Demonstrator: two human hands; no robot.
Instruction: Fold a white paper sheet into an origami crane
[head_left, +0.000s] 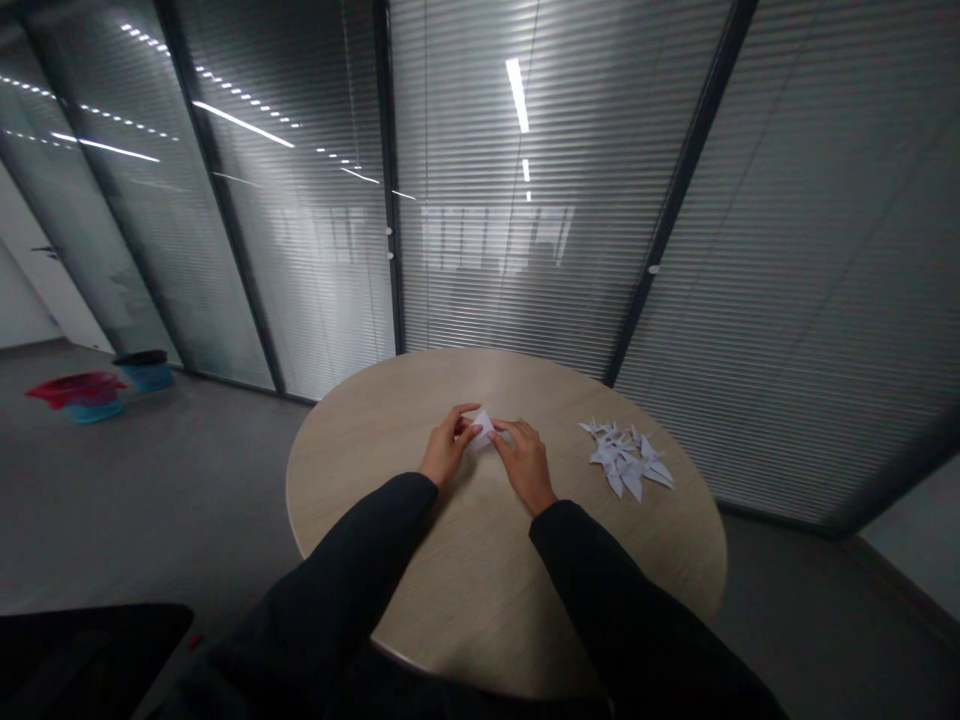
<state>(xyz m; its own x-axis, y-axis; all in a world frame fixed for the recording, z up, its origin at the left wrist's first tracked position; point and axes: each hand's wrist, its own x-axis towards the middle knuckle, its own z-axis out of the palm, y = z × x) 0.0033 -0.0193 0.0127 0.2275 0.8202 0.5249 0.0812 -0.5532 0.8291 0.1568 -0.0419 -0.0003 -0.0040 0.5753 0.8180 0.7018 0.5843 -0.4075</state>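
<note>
Between my two hands, just above the middle of the round table, is a small piece of folded white paper [483, 424]. My left hand [448, 443] pinches its left side between thumb and fingers. The thumb and fingers of my right hand [525, 460] grip its right edge. The paper stands tilted with a corner pointing up; its finer folds are too small to make out. To the right of my right hand lies a pile of folded white paper pieces [626, 460] with pointed tips, like origami cranes.
The round wooden table [360, 480] stands close to a glass partition with blinds [510, 290]. On the floor at far left are a blue bin with a red liner [86, 395] and another with a black liner [146, 370]. A dark object [82, 660] is at bottom left.
</note>
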